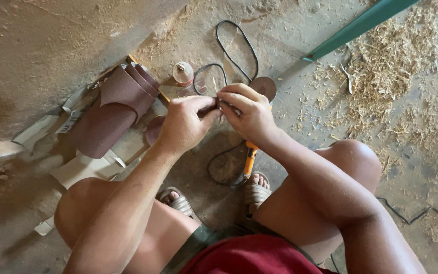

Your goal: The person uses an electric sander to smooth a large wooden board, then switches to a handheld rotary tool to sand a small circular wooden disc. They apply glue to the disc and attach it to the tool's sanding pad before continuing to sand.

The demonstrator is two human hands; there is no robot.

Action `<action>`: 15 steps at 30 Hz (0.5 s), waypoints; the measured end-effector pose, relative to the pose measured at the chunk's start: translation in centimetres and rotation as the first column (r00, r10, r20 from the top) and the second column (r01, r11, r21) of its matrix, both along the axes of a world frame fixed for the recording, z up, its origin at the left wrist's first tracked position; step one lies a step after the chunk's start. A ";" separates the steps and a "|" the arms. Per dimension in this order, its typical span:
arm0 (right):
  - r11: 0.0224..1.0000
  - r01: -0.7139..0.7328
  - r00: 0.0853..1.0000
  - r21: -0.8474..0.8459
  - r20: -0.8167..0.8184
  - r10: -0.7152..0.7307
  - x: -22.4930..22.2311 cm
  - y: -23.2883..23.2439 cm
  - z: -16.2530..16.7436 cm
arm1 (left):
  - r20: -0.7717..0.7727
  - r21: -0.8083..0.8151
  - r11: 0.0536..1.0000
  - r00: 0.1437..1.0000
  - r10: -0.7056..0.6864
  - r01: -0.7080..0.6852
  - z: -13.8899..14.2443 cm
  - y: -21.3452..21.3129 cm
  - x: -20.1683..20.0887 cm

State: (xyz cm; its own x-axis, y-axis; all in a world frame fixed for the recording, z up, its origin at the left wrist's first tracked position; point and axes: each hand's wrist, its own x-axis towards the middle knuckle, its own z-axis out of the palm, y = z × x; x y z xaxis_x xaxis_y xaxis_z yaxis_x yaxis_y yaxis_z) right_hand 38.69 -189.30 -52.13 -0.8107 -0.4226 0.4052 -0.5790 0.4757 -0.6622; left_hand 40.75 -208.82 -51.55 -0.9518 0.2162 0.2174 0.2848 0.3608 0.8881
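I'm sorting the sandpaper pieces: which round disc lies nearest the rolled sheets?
The reddish-brown disc flat on the floor under the left hand, right beside the rolls. The other disc sits beyond the right hand, farther away.

The left hand (184, 124) and right hand (247, 112) meet fingertip to fingertip above the floor (36, 45), before the knees. A sandpaper roll (110, 109) lies left of them, a cable loop (234, 48) behind, wood shavings (391, 66) to the right, a utility knife (249, 158) beneath, between the sandalled feet.
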 end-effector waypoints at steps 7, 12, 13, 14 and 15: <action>0.994 -0.085 0.993 0.071 -0.071 0.090 -0.8 0.3 0.0 | -0.083 -0.123 0.992 0.995 -0.049 0.038 -0.5 0.0 0.0; 0.989 -0.106 0.988 0.104 -0.098 0.117 -1.2 0.4 -0.2 | -0.061 -0.150 0.986 0.994 -0.090 0.080 -0.9 0.0 0.3; 0.990 -0.105 0.988 0.099 -0.101 0.115 -1.2 0.5 -0.2 | -0.088 -0.133 0.988 0.992 -0.090 0.078 -0.9 0.0 0.3; 0.990 -0.104 0.989 0.095 -0.097 0.113 -1.2 0.6 -0.3 | -0.086 -0.112 0.991 0.993 -0.079 0.069 -1.0 0.1 0.3; 0.992 -0.096 0.991 0.083 -0.082 0.102 -1.1 0.6 -0.4 | -0.081 -0.089 0.994 0.994 -0.069 0.062 -1.0 0.1 0.3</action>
State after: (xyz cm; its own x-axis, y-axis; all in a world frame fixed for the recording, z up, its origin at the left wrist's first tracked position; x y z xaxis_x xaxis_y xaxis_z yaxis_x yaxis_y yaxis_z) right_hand 37.56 -188.72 -52.48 -0.7269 -0.5325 0.4337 -0.6789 0.4619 -0.5707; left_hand 41.06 -208.74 -52.51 -0.9141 0.2992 0.2736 0.3825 0.4130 0.8265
